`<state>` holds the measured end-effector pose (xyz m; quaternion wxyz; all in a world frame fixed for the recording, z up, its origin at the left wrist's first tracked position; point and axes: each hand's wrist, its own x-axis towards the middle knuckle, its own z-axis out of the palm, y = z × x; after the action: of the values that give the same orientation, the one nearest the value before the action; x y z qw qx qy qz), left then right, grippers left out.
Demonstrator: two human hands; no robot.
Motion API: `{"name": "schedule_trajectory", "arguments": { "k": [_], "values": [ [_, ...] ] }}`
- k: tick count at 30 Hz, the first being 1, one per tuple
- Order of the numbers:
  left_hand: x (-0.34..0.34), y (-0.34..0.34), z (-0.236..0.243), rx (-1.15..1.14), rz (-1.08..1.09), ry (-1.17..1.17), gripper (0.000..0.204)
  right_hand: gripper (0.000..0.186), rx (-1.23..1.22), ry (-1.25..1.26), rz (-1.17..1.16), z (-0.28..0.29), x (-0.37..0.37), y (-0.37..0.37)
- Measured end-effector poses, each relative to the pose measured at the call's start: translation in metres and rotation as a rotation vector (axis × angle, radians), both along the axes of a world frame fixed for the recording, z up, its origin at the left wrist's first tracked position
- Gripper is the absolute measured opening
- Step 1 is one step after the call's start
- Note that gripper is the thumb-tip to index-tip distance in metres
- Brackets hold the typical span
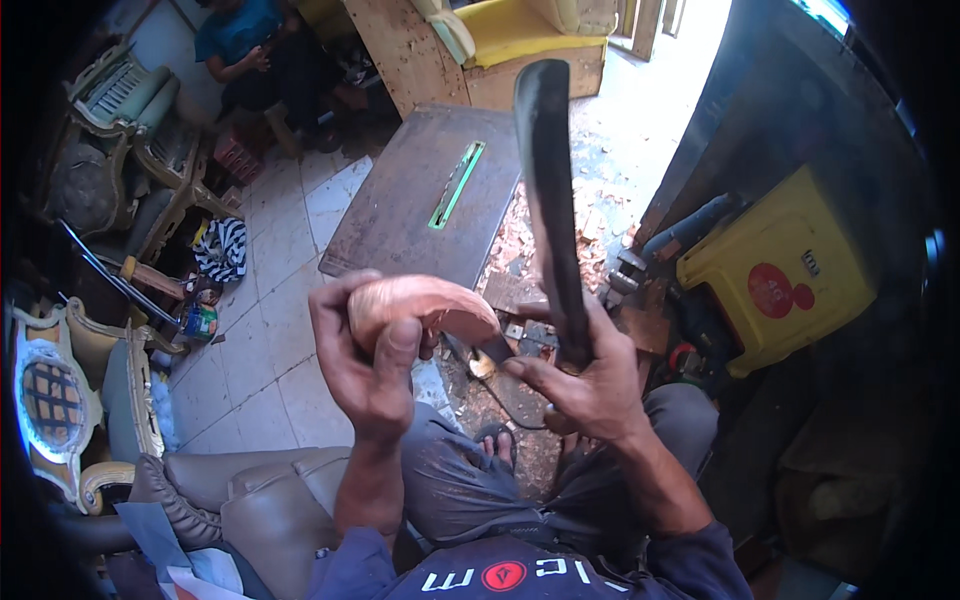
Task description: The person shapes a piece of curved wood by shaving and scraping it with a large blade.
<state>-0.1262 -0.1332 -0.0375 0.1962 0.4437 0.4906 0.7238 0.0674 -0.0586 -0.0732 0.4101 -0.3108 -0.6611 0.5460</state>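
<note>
My left hand [368, 355] is closed around one end of a curved, reddish-brown piece of wood [440, 297], thumb on the near side and fingers behind. The piece arches toward the right, and its darker far end reaches my right thumb. My right hand [590, 385] grips a machete [552, 190] low down, its long dark blade pointing up and away from me, widest near the top. Most of its handle is hidden in my fingers. Both hands are raised over my lap.
A brown wooden board [420, 190] with a green-edged slot lies ahead. Wood shavings [590, 215] litter the floor around it. To the right is a yellow plastic stool [780, 270]; carved chair frames [125, 150] are stacked at left. Another person [245, 50] sits at the far left.
</note>
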Motion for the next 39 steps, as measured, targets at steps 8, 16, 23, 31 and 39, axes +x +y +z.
{"name": "schedule_trajectory", "arguments": {
  "k": [8,16,23,31,39],
  "values": [
    [0.031,0.054,-0.028,-0.177,-0.355,-0.394,0.034,0.047,-0.304,0.091,-0.023,0.031,-0.014,0.013],
    [0.037,0.063,-0.053,-0.454,-0.308,-0.569,0.041,0.060,0.552,-0.313,-0.386,0.013,0.011,0.049],
    [0.038,0.085,-0.045,-0.561,-0.324,-0.564,0.027,0.036,0.917,-0.672,-0.166,0.002,0.007,0.090],
    [0.018,0.092,-0.051,-0.467,-0.569,-0.321,0.020,0.013,0.821,-0.908,-0.077,-0.002,-0.012,0.110],
    [0.032,0.090,-0.056,-0.508,-0.341,0.080,0.065,0.016,0.951,-0.783,-0.068,-0.032,-0.014,0.119]
  ]
}}
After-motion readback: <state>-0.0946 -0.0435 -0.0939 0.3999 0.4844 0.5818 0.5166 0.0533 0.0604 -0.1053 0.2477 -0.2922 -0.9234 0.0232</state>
